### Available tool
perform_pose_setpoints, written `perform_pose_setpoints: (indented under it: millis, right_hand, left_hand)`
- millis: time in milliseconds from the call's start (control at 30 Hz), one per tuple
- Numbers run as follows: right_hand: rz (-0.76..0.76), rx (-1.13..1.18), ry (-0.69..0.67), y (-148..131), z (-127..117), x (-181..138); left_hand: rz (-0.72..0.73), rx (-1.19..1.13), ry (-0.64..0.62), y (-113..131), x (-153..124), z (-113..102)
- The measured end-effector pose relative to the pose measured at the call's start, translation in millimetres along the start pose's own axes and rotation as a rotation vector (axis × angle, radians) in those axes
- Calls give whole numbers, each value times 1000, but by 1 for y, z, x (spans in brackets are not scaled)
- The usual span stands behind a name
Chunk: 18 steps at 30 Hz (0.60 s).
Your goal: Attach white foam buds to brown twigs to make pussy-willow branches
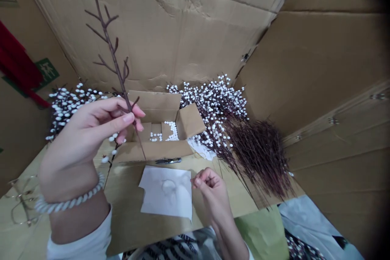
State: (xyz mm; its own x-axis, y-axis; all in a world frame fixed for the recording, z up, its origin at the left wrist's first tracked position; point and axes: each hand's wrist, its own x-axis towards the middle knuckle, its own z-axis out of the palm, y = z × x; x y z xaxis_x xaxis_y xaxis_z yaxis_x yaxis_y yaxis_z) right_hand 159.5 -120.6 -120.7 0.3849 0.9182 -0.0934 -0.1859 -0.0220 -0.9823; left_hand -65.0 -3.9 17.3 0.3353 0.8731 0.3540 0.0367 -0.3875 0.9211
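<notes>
My left hand (91, 130) is raised on the left, thumb and fingers closed around a bare brown artificial twig (111, 46). The twig leans upward with small side shoots, and its thin stem end points down toward the open cardboard box (155, 149). White berry beads (173, 131) lie inside that box. Low on the right, my right hand (215, 195) is pinched at the right edge of a white paper sheet (152, 201); whatever is between its fingertips is too small to make out. A shiny, translucent patch (168, 187) sits on the paper.
Snips or a similar dark tool (168, 161) lie before the box. White-berried branches (213, 99) are piled behind, with more berried branches (65, 105) at left. Bare twigs (262, 158) are bundled at right. Eyeglasses (24, 201) rest at left. Cardboard walls (183, 40) surround the table.
</notes>
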Motion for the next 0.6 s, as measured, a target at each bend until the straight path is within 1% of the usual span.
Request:
perform_pose_setpoints:
  millis: [133,233,333,433,500,600]
  right_hand:
    - [-31,-214,41,28,-20,5]
    - [-85,-398,16,40,-32,7]
    - [-162,-568,-54,42,-37,10]
    - [-234,-698,-138,39,-38,12]
    - [-255,-763,-179,38,-37,12]
    - [-261,-822,-200,41,-36,11]
  left_hand:
    - [14,24,10,2,0,1]
    - [8,26,27,1,-1,2]
    - [-6,39,24,-1,-1,1]
    - [0,44,12,-2,-1,-1]
    - [4,40,8,-3,-1,-1]
    - [2,59,10,-4,-1,-1]
